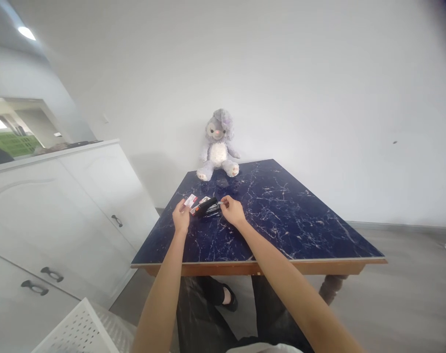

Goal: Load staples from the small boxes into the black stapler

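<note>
Both my arms reach out over a dark blue marbled table (282, 220). My left hand (181, 217) is closed around a small black object with an orange end (204, 206), holding it just above the table top. A small white and red box (190, 200) lies right behind that hand. My right hand (232, 211) pinches a thin pale strip or small part (219, 203) at the black object's right end. What exactly the pinched part is stays too small to make out.
A grey plush rabbit (218, 145) sits against the wall at the table's far edge. White cabinets with dark handles (61, 215) stand to the left. A white perforated basket (83, 328) is at the lower left. Grey floor lies to the right.
</note>
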`<state>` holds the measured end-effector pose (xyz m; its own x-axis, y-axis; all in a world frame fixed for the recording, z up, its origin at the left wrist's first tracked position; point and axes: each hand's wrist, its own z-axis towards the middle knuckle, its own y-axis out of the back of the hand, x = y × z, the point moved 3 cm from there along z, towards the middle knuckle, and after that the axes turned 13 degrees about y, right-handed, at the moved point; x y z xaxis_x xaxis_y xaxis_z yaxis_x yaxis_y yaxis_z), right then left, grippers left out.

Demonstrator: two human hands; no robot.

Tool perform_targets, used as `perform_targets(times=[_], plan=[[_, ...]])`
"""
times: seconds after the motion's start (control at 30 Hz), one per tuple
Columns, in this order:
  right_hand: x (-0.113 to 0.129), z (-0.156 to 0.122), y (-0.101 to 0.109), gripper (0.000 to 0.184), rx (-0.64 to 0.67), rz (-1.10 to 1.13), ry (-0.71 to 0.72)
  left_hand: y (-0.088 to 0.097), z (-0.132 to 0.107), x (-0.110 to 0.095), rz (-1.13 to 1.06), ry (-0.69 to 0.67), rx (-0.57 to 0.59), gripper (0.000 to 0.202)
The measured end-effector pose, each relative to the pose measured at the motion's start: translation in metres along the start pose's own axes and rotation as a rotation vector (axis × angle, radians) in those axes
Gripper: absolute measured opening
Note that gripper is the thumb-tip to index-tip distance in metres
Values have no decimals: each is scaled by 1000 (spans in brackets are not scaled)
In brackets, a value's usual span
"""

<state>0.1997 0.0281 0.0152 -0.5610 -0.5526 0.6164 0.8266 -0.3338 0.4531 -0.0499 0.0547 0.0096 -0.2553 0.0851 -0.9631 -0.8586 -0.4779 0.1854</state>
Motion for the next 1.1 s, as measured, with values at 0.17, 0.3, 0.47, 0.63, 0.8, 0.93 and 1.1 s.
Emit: perform_targets(times=[0.17, 0.3, 0.47, 0.63, 0.8, 0.93, 1.1], plan=[[7, -1, 0, 20, 1, -6, 45, 0, 3, -1, -419, 175, 174, 37], [13, 1, 3, 20, -28, 130, 26, -7, -7, -5, -566, 336, 434, 32], [20, 2, 1, 23, 14, 306, 17, -15, -23, -8, -495, 409, 723, 34], [15, 1, -8, 16, 52, 298, 12, -12, -31, -13, -461, 325, 792, 31], [17, -3, -16, 14, 139, 295, 42, -14, -44, -17, -300, 298, 881, 39], [16, -5, -20, 21, 247, 223, 56, -18, -48, -15, -240, 329, 884, 39], [13, -2, -17, 40, 423, 454, -15, -17, -37, -11, -273, 327, 731, 35]])
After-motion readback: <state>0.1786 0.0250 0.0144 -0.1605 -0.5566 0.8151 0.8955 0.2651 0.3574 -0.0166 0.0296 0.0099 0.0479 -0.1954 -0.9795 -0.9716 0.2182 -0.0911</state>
